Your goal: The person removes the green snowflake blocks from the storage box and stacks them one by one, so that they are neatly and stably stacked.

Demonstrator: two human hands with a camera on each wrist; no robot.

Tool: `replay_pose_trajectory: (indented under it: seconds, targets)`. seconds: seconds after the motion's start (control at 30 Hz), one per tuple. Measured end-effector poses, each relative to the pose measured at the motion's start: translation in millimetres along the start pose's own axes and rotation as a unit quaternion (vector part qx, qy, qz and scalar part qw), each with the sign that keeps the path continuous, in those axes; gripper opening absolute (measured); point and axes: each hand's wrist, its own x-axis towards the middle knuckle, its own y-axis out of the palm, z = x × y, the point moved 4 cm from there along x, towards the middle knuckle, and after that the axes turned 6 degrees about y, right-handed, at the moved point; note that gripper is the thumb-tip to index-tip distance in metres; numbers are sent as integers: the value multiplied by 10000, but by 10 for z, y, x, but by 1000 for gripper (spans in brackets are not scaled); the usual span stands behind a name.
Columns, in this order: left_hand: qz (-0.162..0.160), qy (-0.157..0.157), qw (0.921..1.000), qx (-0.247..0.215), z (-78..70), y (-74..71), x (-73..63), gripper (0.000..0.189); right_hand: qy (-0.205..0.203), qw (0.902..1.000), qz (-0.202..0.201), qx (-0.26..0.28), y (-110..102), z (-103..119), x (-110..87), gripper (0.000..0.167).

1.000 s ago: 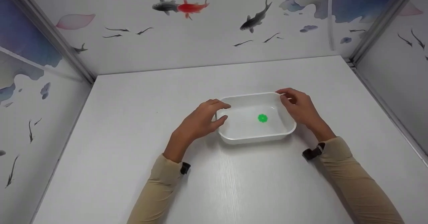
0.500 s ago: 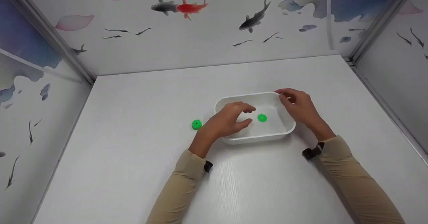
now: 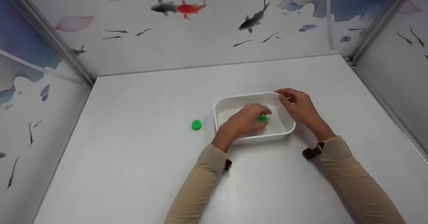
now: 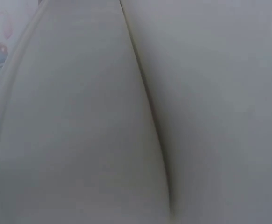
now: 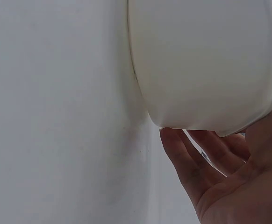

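Observation:
A white rectangular tray (image 3: 255, 138) with rounded corners stands on the table. My left hand (image 3: 245, 118) reaches over its left side, finger and thumb spread around a green flower-shaped piece (image 3: 262, 118) on the tray floor, partly covered by the hand; a gap seems to show between them. My right hand (image 3: 298, 107) grips the tray's far right corner, thumb at the rim and fingers outside; in the right wrist view its fingers (image 5: 187, 161) lie against the outer wall. A second green round piece (image 3: 196, 124) lies on the table left of the tray. The left wrist view shows only tray wall (image 4: 80, 116) and tabletop.
The white table (image 3: 133, 157) extends around the tray on all sides. A back panel (image 3: 214, 46) with printed fish and side panels enclose it, joined by grey metal posts.
My left hand has moved right, from the tray's left rim over to the flower-shaped piece inside. The green piece on the table came into sight from behind it. My right hand stays put.

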Motion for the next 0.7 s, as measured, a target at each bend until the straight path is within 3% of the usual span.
replay_pose_trajectory:
  seconds: [0.3,0.7]
  targets:
    - [69,-588,9970,492,14,55,48,38,138,9999,-43,-64,2,-36,-4,36]
    - [42,-370,9976,588,41,51,46,28,98,9999,28,110,1,-26,-15,36]
